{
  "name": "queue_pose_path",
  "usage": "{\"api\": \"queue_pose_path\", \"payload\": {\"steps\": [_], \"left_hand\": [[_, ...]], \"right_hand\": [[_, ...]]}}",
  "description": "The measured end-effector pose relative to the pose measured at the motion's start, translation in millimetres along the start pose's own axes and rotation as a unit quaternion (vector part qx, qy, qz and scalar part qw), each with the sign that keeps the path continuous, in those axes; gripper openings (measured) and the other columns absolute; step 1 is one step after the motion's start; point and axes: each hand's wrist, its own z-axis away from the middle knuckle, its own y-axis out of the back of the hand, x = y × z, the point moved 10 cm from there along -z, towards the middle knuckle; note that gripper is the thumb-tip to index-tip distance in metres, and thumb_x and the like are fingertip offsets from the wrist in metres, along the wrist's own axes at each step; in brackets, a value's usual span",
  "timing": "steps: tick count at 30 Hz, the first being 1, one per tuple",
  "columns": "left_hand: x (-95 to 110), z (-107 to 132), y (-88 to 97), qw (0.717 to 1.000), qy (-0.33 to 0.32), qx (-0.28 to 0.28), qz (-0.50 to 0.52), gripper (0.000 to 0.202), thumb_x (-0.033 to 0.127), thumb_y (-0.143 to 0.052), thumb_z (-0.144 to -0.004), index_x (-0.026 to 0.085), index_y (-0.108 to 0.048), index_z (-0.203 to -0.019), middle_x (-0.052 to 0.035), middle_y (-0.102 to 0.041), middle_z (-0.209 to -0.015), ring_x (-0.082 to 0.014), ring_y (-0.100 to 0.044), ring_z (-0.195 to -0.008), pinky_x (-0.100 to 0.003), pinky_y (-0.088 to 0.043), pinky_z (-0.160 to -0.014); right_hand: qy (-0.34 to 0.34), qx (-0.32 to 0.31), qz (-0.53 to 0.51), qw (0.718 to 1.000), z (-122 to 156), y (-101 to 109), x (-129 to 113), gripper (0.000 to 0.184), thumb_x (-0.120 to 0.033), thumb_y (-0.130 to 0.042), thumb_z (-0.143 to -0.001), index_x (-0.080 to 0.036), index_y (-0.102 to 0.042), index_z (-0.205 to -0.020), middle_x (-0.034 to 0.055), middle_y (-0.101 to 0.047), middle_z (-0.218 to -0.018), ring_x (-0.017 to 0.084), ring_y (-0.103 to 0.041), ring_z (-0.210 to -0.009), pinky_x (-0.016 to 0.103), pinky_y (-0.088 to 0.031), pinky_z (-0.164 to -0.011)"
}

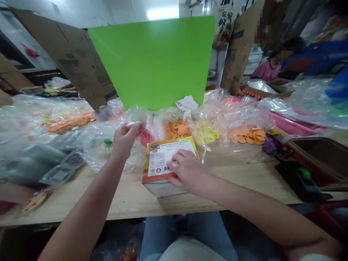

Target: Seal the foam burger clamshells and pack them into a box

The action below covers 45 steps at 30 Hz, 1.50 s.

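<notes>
A printed cardboard box (160, 159) with orange and yellow edges and a white label stands on the wooden table in front of me. My right hand (185, 168) lies over its top, fingers slightly bent and resting on the label. Farther forward and to the left, my left hand (125, 139) is at the clear plastic bags, its fingers drawn together. What its fingertips pinch is blurred and too small to tell. Right beside those fingertips are red pieces (145, 135) in a clear bag.
Bags with orange pieces (178, 129), yellow pieces (207, 133) and light orange discs (247, 136) line the back. Clear plastic containers (58, 175) lie left; a black tape dispenser (301, 181) stands right. Behind rises a green board (157, 61). A person in pink (266, 69) is at far right.
</notes>
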Motion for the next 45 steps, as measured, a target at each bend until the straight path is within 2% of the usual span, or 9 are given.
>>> {"api": "queue_pose_path", "payload": {"steps": [6, 11, 17, 22, 27, 32, 35, 40, 45], "left_hand": [[-10.5, -3.4, 13.8, 0.973, 0.012, 0.023, 0.23, 0.023, 0.036, -0.06, -0.071, 0.014, -0.058, -0.078, -0.0027, -0.062, -0.073, -0.0145, -0.062, -0.073, -0.031, -0.048, -0.076], [-7.0, -16.2, 2.1, 0.944, 0.052, -0.074, 0.316, 0.022, 0.029, -0.055, -0.073, 0.013, -0.057, -0.087, -0.0037, -0.063, -0.074, -0.0179, -0.064, -0.075, -0.036, -0.046, -0.082], [-27.7, -11.1, 25.9, 0.905, 0.059, -0.121, 0.404, 0.055, 0.061, -0.041, -0.077, 0.019, -0.049, -0.11, -0.0122, -0.061, -0.105, -0.0268, -0.057, -0.103, -0.044, -0.041, -0.089], [-17.6, 5.1, 10.4, 0.953, -0.047, -0.149, 0.26, 0.079, 0.034, -0.073, -0.062, 0.025, -0.033, -0.13, -0.0102, -0.059, -0.105, -0.0234, -0.056, -0.101, -0.04, -0.044, -0.085], [-5.2, -6.6, 13.4, 0.978, -0.064, -0.053, 0.193, 0.033, 0.037, -0.051, -0.081, 0.015, -0.057, -0.105, -0.0033, -0.059, -0.076, -0.0143, -0.059, -0.069, -0.033, -0.049, -0.072], [-14.7, 3.0, 3.7, 0.99, -0.094, -0.057, 0.084, 0.031, 0.036, -0.053, -0.079, 0.017, -0.059, -0.102, -0.0076, -0.06, -0.095, -0.0194, -0.057, -0.09, -0.035, -0.045, -0.083], [-35.6, 11.9, -14.2, 0.992, -0.08, -0.072, 0.063, 0.044, 0.034, -0.058, -0.076, 0.016, -0.049, -0.116, -0.0111, -0.056, -0.106, -0.0216, -0.054, -0.099, -0.038, -0.044, -0.085], [-55.9, 14.6, 2.2, 0.993, -0.106, 0.046, -0.036, 0.049, 0.034, -0.053, -0.08, 0.015, -0.043, -0.123, -0.0147, -0.045, -0.125, -0.0252, -0.037, -0.122, -0.044, -0.027, -0.104], [-44.5, 31.1, -5.4, 0.976, -0.172, -0.123, -0.055, 0.076, 0.039, -0.061, -0.075, 0.025, -0.022, -0.138, -0.0096, -0.018, -0.146, -0.0262, -0.011, -0.136, -0.044, -0.014, -0.11]], "right_hand": [[0.01, -0.085, -0.045, 0.995, -37.6, -38.0, -15.9, 0.024, -0.04, -0.054, -0.082, -0.017, -0.06, -0.081, 0.0045, -0.06, -0.08, 0.016, -0.05, -0.079, 0.028, -0.039, -0.069], [0.041, -0.101, -0.066, 0.992, -64.2, -52.5, -43.1, 0.015, -0.031, -0.057, -0.08, -0.017, -0.06, -0.076, 0.0021, -0.059, -0.075, 0.014, -0.052, -0.075, 0.025, -0.037, -0.068], [-0.007, -0.05, -0.049, 0.998, -81.7, -41.7, -39.1, 0.016, -0.019, -0.048, -0.084, -0.018, -0.055, -0.07, -0.001, -0.057, -0.068, 0.011, -0.051, -0.067, 0.023, -0.036, -0.06], [0.062, 0.019, 0.039, 0.997, -108.2, -17.1, -35.9, 0.019, -0.021, -0.041, -0.088, -0.019, -0.058, -0.08, 0.0031, -0.062, -0.078, 0.015, -0.056, -0.079, 0.027, -0.042, -0.07], [0.039, 0.166, 0.234, 0.957, -132.6, 21.0, -7.3, 0.056, -0.037, -0.058, -0.077, -0.016, -0.042, -0.126, 0.0177, -0.041, -0.132, 0.036, -0.028, -0.126, 0.051, -0.028, -0.096], [-0.036, -0.014, 0.194, 0.98, -123.7, -47.7, 47.7, 0.021, -0.025, -0.042, -0.087, -0.015, -0.059, -0.095, 0.0089, -0.063, -0.083, 0.02, -0.058, -0.08, 0.031, -0.041, -0.072], [-0.078, -0.026, 0.193, 0.978, -111.0, -77.3, 61.8, 0.019, -0.019, -0.046, -0.083, -0.014, -0.057, -0.097, 0.0104, -0.061, -0.09, 0.02, -0.056, -0.085, 0.029, -0.04, -0.072], [-0.086, 0.0, 0.16, 0.983, -106.5, -76.2, 55.9, 0.015, -0.02, -0.045, -0.083, -0.015, -0.057, -0.091, 0.0082, -0.058, -0.086, 0.02, -0.053, -0.084, 0.029, -0.039, -0.071], [-0.04, 0.005, 0.135, 0.99, -90.1, -58.1, 34.0, 0.015, -0.018, -0.043, -0.087, -0.017, -0.058, -0.086, 0.0064, -0.058, -0.081, 0.019, -0.052, -0.08, 0.03, -0.038, -0.071]]}}
